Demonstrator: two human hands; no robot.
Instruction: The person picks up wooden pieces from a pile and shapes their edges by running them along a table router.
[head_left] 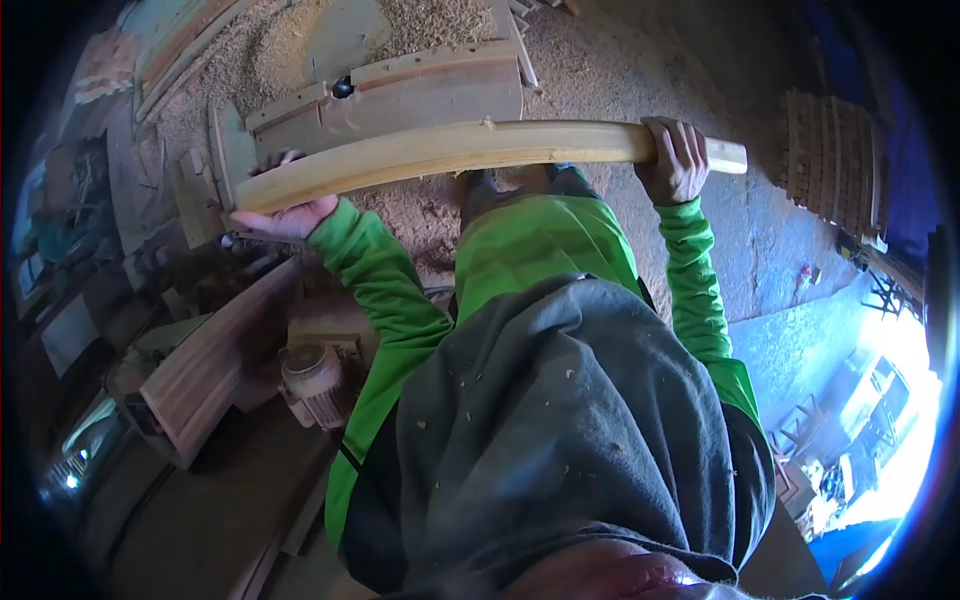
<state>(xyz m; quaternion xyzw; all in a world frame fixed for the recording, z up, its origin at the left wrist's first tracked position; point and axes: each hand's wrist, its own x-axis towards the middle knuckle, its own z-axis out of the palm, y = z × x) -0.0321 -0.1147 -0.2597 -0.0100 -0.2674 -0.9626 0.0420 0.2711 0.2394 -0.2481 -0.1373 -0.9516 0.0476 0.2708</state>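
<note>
A long, slightly curved pale wooden piece (440,150) spans the space in front of my body, held level between both hands. Its wider end rests in my left hand (290,215), which cups it from below, with fingertips showing over its far edge. Near the narrower end, my right hand (675,160) wraps its fingers over the top, and a short length sticks out beyond it. A small rough bump shows on the upper edge near the middle. Just beyond the piece lies a flat machine table (430,105) with a wooden strip along it.
Wood shavings (270,50) are heaped behind the machine table and scattered on the floor. An electric motor (318,385) sits beside a wooden panel (215,360) at lower left. Stacked slatted wood (830,160) stands at right, near a bright opening (900,410).
</note>
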